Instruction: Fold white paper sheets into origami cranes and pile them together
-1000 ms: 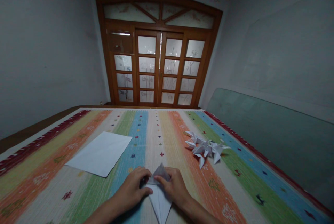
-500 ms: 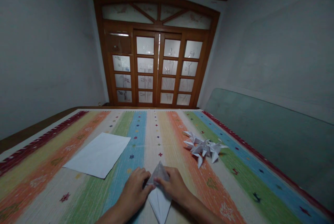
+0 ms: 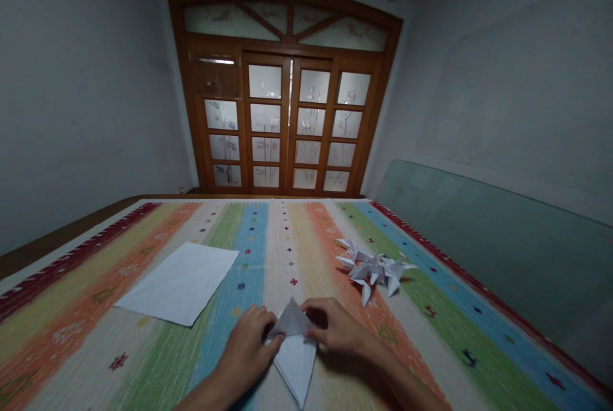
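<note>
A white folded paper (image 3: 295, 358), kite-shaped with a triangular top part, lies on the striped tablecloth between my hands. Its long point faces me. My left hand (image 3: 251, 339) grips its left edge near the crease, thumb on top and fingers curled. On the opposite edge, my right hand (image 3: 334, 327) pinches the paper between thumb and fingers, with the index finger arched. The paper's undersides at the fingertips are hidden.
A flat white sheet of paper (image 3: 179, 283) lies to the left. Several folded paper cranes (image 3: 373, 267) sit in a cluster at the right. The striped tablecloth (image 3: 282, 239) covers the table. A green padded backrest (image 3: 488, 226) runs along the right side; wooden doors (image 3: 287, 124) stand beyond.
My right hand has shifted slightly right, its thumb moving off the paper's middle to the right edge. The paper's lower part now looks smoother and wider. The left hand has hardly moved.
</note>
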